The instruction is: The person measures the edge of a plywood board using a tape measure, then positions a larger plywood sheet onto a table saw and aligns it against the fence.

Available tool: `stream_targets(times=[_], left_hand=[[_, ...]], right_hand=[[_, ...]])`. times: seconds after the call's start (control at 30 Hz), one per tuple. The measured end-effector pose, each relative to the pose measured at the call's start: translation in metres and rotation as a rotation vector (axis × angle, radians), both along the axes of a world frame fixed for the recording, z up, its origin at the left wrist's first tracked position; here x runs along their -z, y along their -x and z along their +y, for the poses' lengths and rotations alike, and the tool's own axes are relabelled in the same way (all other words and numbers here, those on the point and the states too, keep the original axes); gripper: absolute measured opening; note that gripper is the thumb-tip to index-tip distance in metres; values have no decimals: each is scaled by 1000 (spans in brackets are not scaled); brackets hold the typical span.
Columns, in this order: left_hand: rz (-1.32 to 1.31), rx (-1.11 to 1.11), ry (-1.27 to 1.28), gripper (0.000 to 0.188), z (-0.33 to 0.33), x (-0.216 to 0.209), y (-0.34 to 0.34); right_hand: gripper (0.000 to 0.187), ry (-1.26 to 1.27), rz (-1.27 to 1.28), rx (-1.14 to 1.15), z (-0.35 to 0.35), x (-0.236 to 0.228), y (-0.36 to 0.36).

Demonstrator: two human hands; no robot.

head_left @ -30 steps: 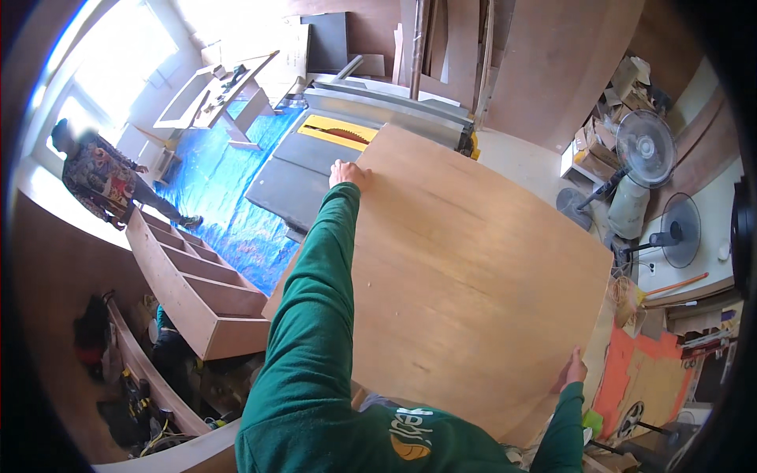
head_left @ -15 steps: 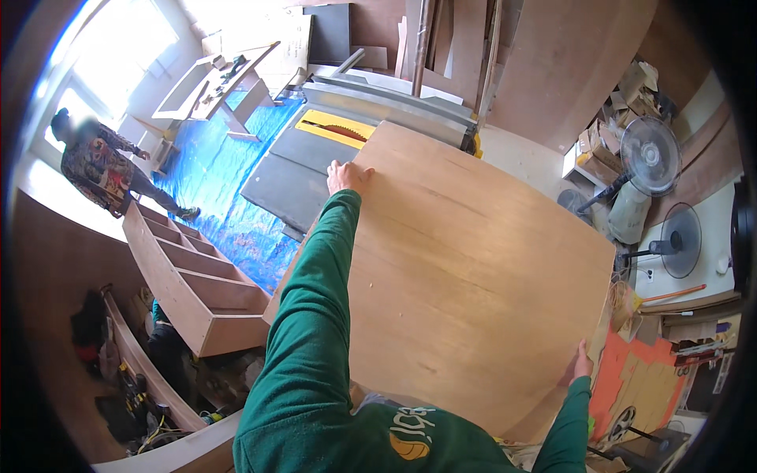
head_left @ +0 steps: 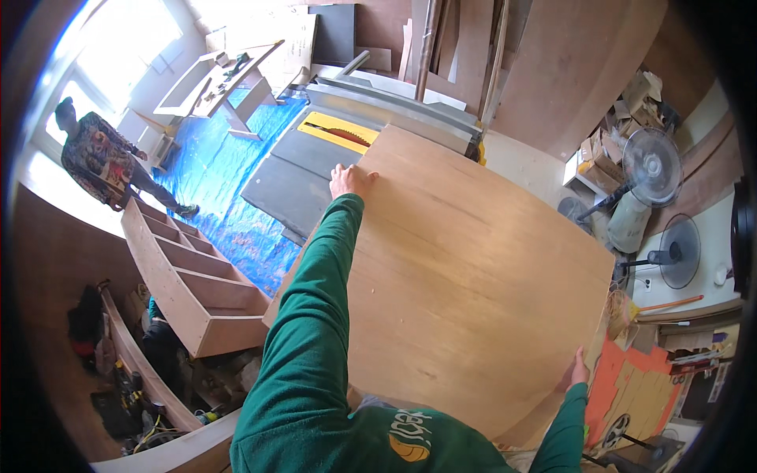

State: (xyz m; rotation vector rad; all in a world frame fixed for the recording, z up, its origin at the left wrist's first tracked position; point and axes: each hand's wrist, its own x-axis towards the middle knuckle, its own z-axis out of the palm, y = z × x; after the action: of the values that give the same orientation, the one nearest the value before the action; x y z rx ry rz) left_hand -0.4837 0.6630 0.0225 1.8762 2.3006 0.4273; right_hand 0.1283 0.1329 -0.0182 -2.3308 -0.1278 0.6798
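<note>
A large plywood sheet [head_left: 465, 268] lies flat in front of me and spreads across the middle of the view. My left hand [head_left: 352, 181] grips its far left edge, with the thumb on the top face and the arm stretched out. On the right edge, closer to my body, my right hand [head_left: 579, 370] holds the sheet, its fingers partly hidden at the side. The sheet's far corner rests over the table saw [head_left: 292, 177], close to the toothed blade [head_left: 347, 134] in its yellow insert plate [head_left: 318, 121].
A metal rip fence [head_left: 386, 110] runs behind the blade. To the left lies a wooden shelf frame [head_left: 209, 284], with a person [head_left: 102, 154] standing beyond it. Blue sheeting [head_left: 209, 162] covers floor there. Standing fans [head_left: 651, 167] and a broom [head_left: 666, 305] are on the right.
</note>
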Motion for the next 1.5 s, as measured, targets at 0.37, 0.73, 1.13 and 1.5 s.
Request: stream_targets(times=[0.37,0.73,1.13,1.5], left_hand=[[-21,7,-17,63,-7,-2,1],[-50,35,-50,94,-44,-9,4],[-146,-44,-448,72,-408,-36,39],[-1696,-689,425,97,-664,57,-164]], right_hand=[[82,-55,-143,-185,-2,-4,4],[78,-96,-98,-221,-5,-1,1],[54,-226,60,-269,-8,-5,-6],[32,-340,534,-246,-15,23,-37]])
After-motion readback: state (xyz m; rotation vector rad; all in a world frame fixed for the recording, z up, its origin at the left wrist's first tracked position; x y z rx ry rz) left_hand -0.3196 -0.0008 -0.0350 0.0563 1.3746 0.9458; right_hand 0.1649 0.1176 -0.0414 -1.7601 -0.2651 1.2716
